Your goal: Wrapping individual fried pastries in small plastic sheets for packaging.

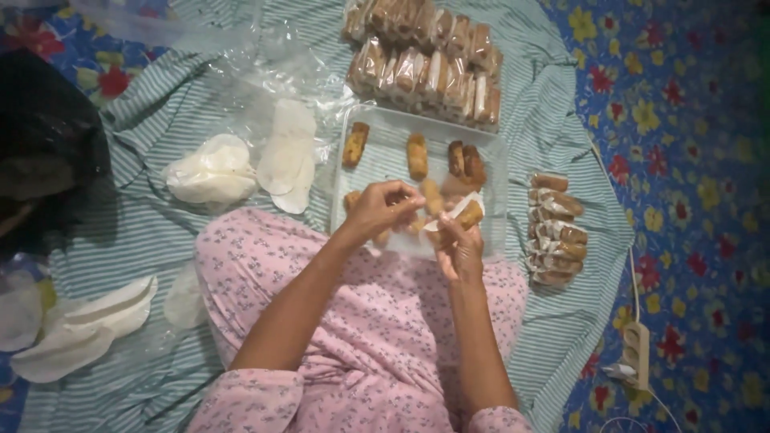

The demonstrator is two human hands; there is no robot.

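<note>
The right hand [459, 244] pinches a brown snack stick [468, 214] in its clear wrapper, long axis toward 2 o'clock. The left hand [385, 207], at 9 o'clock, pinches the wrapper's near edge above the tray [377, 128].

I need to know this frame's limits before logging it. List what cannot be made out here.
- Head view: the roll between the left hand and right hand is partly hidden by fingers; whether its wrapper is sealed is unclear.
- The dark shape at the left edge is cut off and too dim to identify.
- The wrapped rolls at the top are cut off, so no count.
</note>
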